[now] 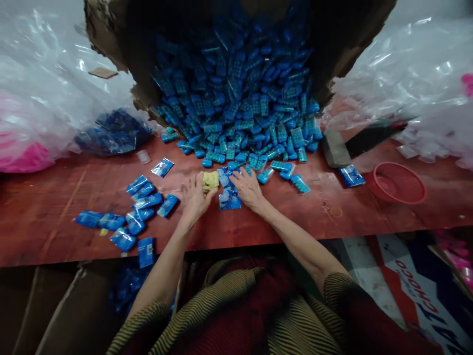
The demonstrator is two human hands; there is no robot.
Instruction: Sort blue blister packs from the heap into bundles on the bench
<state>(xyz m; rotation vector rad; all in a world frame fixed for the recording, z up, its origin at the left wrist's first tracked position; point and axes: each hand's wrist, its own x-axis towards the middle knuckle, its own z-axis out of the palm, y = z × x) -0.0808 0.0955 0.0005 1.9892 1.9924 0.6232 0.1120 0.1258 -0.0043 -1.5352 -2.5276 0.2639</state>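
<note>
From my remote station I recorded the left hand (195,198) with fingers spread beside a crumpled pale-yellow piece of soft material (210,182), thumb at its lower edge; whether it gripped that piece, I could not tell. The right hand (250,190) was unclenched, its fingertips resting on flat, blue printed plastic sleeves (230,200), which lay between both hands on the red surface (288,224). Beyond them I observed a heap of small blue rounded containers (251,111) spilling from a torn brown cardboard box (109,32). Filled blue printed packets (135,223) lay scattered to the left; a round red plastic basket (398,183) stood at right.
</note>
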